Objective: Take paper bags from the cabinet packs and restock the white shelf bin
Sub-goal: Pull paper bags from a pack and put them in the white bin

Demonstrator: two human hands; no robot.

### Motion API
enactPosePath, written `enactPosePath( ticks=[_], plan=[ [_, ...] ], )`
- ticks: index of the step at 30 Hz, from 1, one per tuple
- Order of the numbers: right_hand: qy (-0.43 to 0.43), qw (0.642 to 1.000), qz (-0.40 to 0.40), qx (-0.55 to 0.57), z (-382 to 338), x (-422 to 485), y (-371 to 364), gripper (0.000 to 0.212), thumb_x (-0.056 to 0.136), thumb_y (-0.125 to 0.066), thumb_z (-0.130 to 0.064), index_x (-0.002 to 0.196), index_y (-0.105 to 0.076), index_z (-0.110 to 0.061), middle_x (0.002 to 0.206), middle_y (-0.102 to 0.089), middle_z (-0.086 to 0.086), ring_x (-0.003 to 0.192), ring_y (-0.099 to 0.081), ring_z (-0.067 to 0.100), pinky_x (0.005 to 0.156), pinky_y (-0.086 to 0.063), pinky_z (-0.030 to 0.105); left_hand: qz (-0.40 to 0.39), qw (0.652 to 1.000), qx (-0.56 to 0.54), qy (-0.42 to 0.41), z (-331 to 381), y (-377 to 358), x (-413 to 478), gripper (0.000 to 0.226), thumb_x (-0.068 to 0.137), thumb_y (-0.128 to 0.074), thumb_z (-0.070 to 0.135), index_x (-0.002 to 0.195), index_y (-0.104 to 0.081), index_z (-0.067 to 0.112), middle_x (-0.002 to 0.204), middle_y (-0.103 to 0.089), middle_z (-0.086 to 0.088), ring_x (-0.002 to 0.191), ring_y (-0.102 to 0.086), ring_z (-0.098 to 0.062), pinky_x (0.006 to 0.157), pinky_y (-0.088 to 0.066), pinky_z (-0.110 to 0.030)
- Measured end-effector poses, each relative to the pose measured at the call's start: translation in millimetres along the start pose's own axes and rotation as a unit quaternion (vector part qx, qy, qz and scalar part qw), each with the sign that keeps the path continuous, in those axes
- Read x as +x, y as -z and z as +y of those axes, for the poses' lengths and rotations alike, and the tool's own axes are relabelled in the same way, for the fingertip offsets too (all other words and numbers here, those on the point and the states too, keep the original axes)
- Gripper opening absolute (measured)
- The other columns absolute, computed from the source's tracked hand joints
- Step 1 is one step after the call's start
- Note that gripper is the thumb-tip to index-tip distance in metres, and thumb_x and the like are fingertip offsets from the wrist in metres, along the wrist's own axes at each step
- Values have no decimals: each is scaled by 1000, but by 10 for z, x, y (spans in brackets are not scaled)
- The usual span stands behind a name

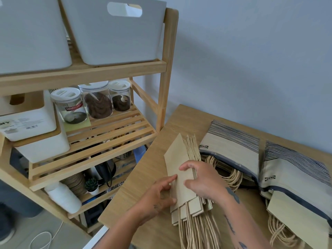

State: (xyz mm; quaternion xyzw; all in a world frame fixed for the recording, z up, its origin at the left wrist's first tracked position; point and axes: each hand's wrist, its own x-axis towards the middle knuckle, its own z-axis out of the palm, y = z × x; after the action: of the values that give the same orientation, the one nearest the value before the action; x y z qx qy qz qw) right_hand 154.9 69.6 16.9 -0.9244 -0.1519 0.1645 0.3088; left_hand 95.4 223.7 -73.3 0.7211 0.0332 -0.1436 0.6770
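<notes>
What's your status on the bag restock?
Left hand, right hand: both grip the paper bag stack on the cabinet top. White bin sits on top shelf. No obstruction seen between.

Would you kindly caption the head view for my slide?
Left hand and right hand hold a paper bag stack on the wooden table.
</notes>
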Motion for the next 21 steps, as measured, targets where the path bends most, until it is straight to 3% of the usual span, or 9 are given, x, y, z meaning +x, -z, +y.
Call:
enactPosePath(
  ticks=[4, 7, 11, 16, 18, 21],
  plan=[
    [10, 999, 14, 41, 88, 8, -1, 38, 71, -63, -5, 80, -61, -43, 98, -57, -26, 84, -54, -5, 61, -37, 4, 29, 999, 29, -19, -39, -36, -14, 68, 78, -70, 3, 126, -43, 43, 139, -33, 10, 117, -40, 0, 82, -44, -5],
    [17, 989, 20, 147, 214, -31, 52, 44, 70, -68, 2, 81, -64, -40, 99, -59, -22, 92, -52, -14, 67, -37, 3, 62, 997, 12, -32, -49, -65, -55, 69, 75, -72, 1, 119, -47, 47, 140, -25, 12, 112, -45, 0, 76, -44, -2],
    [5, 952, 18, 305, 475, -167, 38, 43, 69, -71, 9, 89, -71, -29, 108, -65, -11, 110, -55, 1, 97, -41, 25, 72, 995, -54, -35, -65, -67, -121, 86, 69, -79, 5, 120, -36, 60, 133, -33, 19, 110, -50, 0, 77, -47, -6],
    [6, 911, 55, 408, 698, -313, -203, 42, 70, -69, 10, 93, -71, -26, 106, -69, -9, 109, -60, 13, 92, -49, 28, 9, 997, -82, -13, -20, 17, -161, 99, 67, -82, 23, 117, -14, 74, 137, -30, 28, 127, -40, -1, 103, -41, -22],
    [11, 906, 63, 418, 734, -313, -273, 42, 71, -68, 11, 96, -70, -23, 108, -69, -8, 112, -58, 17, 101, -43, 40, -24, 995, -93, -7, -11, 33, -185, 97, 70, -79, 32, 114, -5, 77, 136, -22, 34, 127, -37, 4, 104, -39, -20],
    [7, 894, 56, 445, 729, -276, -308, 46, 70, -66, 12, 98, -70, -25, 113, -67, 0, 114, -57, 25, 101, -43, 48, -39, 990, -138, -4, -12, 11, -211, 88, 78, -71, 39, 111, 0, 78, 130, -17, 41, 121, -41, 11, 97, -43, -15]
  ],
)
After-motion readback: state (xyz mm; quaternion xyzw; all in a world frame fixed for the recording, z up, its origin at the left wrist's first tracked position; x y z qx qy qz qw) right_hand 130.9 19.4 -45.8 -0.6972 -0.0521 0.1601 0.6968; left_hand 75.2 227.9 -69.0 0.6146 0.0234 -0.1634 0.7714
